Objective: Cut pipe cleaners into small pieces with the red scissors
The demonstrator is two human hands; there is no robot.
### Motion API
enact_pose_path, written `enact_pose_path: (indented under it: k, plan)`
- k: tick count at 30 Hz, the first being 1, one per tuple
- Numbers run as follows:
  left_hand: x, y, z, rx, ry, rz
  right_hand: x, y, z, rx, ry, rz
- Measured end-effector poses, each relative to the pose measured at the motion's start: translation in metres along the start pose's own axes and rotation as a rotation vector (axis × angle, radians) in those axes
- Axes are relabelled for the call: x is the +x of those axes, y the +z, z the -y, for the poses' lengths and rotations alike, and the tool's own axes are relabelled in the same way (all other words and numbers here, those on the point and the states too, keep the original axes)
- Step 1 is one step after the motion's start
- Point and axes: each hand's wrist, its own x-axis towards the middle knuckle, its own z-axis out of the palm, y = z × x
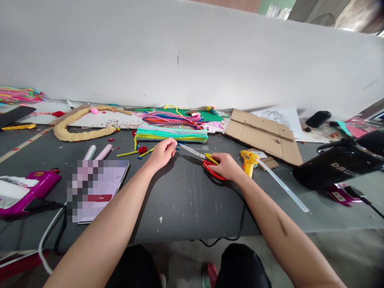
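Note:
Red-handled scissors (192, 151) are in my right hand (227, 166), their blades pointing left. A short yellow fuzzy stem (211, 159), like a pipe cleaner, also sticks out of that hand beside the scissors' pivot. My left hand (164, 152) is closed in a pinch close to the blade tips. A small dark blue bit shows at its fingertips, too small to name. Just behind both hands lies a bundle of turquoise and yellow pipe cleaners (172, 133). Loose yellow stems and a red pompom (143, 150) lie left of my left hand.
A yellow glue gun (247, 160) with a long glue stick (283, 186) is to the right, before folded cardboard (264, 134) and a black bottle (339, 162). Leftward are a tablet-like device (112, 182), a purple power strip (37, 190) and a curved tan wrapped form (70, 130).

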Motion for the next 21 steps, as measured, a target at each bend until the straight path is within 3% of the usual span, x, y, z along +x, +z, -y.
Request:
enact_pose_path:
  k: [21]
  plan:
    - [0.0001,0.0006,-0.0011,-0.001,0.015,-0.007,0.0006,-0.0004,-0.0007,0.001,0.03,0.012]
